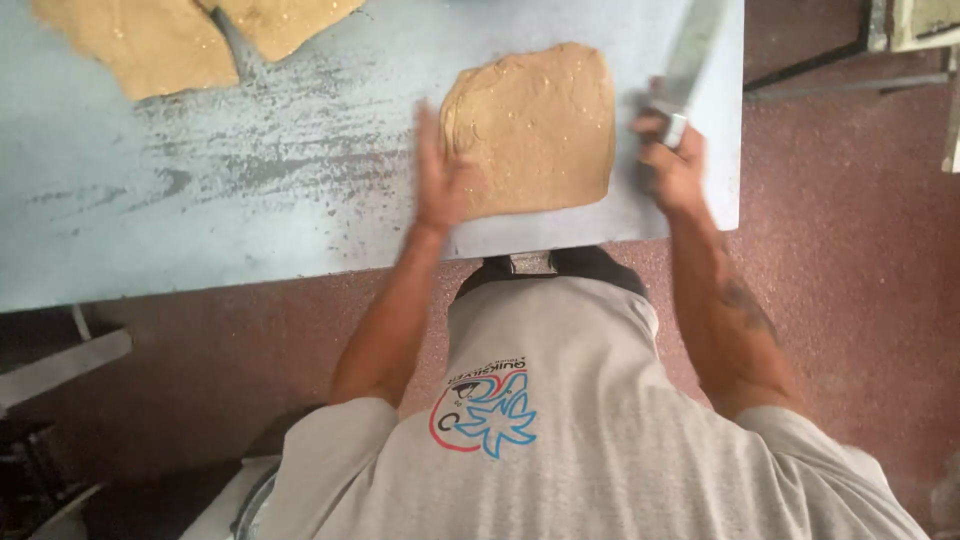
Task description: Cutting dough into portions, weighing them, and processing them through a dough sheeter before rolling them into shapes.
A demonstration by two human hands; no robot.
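The left hand [440,180] lies flat against the left edge of a tan, roughly square slab of dough [535,125] on a pale blue worn table [250,170], while the right hand [668,160] grips a long steel knife [690,55] just beside the slab's right edge; two more tan slabs [150,40] lie at the far left

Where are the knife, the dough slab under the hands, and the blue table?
knife [690,55], head view, on the flat blade.
dough slab [540,125], head view, on its middle.
blue table [250,190], head view, on bare top.
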